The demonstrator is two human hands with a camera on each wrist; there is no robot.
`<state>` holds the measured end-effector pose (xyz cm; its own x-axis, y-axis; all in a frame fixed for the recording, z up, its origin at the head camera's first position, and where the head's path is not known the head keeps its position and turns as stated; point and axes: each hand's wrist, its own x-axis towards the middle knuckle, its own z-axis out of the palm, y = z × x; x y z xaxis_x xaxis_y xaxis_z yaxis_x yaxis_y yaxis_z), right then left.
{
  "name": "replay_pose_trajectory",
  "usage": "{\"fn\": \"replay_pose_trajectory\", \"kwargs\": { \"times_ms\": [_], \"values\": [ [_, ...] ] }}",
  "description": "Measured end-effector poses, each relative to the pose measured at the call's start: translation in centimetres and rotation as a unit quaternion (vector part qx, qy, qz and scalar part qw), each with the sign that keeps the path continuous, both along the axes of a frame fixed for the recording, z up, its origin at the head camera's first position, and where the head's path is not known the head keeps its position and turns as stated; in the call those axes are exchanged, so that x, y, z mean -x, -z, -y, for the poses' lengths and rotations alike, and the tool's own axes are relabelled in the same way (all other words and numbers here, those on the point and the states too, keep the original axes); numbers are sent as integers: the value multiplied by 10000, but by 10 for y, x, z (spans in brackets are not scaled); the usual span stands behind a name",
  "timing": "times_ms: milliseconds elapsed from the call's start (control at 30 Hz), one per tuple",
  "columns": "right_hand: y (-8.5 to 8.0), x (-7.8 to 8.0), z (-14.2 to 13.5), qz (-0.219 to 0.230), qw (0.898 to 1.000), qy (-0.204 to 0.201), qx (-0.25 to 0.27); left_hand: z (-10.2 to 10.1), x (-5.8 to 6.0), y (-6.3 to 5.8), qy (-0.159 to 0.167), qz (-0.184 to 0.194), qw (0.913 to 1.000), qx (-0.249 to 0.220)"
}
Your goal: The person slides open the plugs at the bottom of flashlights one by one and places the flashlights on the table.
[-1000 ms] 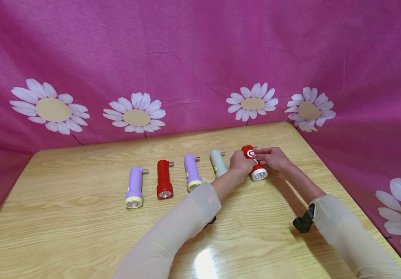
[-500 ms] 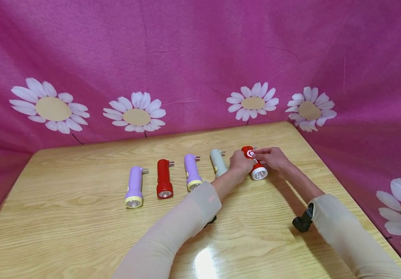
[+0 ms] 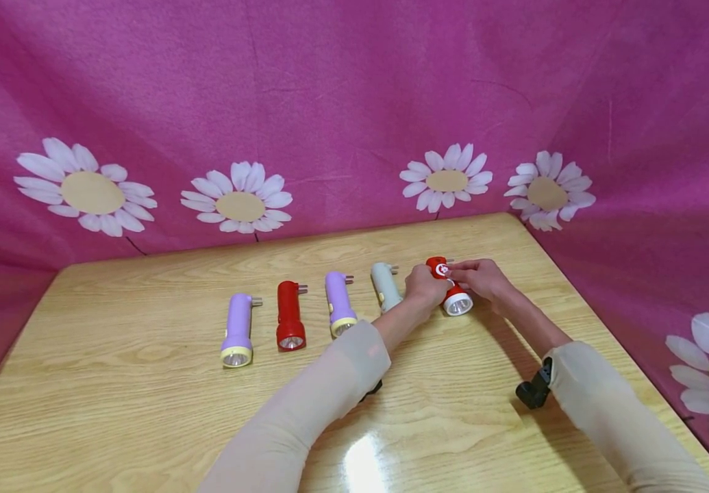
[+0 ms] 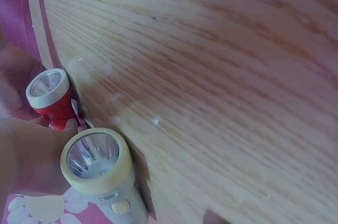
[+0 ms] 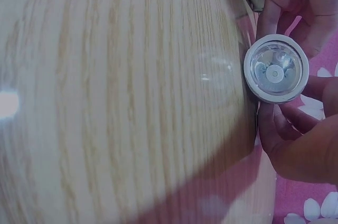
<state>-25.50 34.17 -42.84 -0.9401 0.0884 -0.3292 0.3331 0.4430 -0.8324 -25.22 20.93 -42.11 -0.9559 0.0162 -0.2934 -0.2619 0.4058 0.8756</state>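
Observation:
Both hands are on a red flashlight (image 3: 457, 305) with a white rim and a round white mark on its body, at the right end of a row. The left hand (image 3: 427, 285) grips it from the left side. From the right, the right hand (image 3: 483, 279) pinches the body near the mark. Its plug prongs show at the far end. In the right wrist view the lens (image 5: 275, 72) faces the camera, with fingers on both sides. Close by the left hand lies a pale grey-green flashlight (image 3: 385, 284), its front hidden by the left arm in the head view.
Farther left lie a purple flashlight (image 3: 338, 298) with a yellow rim, an all-red flashlight (image 3: 290, 315) and another purple flashlight (image 3: 239, 322), prongs pointing right. The wooden table (image 3: 144, 411) meets a pink flowered cloth (image 3: 342, 103) at its back and right edges.

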Motion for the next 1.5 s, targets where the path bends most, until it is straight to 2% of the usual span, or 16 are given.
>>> {"fn": "replay_pose_trajectory", "kwargs": {
  "times_ms": [233,400,633,833,1033,1167,1333,1500],
  "values": [
    [1,2,2,-27,10000,28,-69,2,1,-2,24,1,10000,19],
    [3,3,3,-135,9999,77,-58,4,4,-4,-14,-219,9996,196],
    [2,4,2,-121,9998,-119,-107,9,11,-11,-37,-602,9982,72],
    [0,5,-2,-68,9994,-147,-298,12,13,-17,115,-825,9964,180],
    [-1,6,-4,-21,9988,-141,-462,19,17,-21,252,-1176,9927,-92],
    [-1,8,-7,-66,9960,-226,-858,27,21,-24,280,-1362,9900,-230],
    [-5,7,-10,-306,9872,-414,-1511,40,27,-27,255,-1426,9889,-336],
    [-6,6,-12,-910,9750,-523,-1956,54,34,-32,300,-1557,9868,-338]
  ]
}}
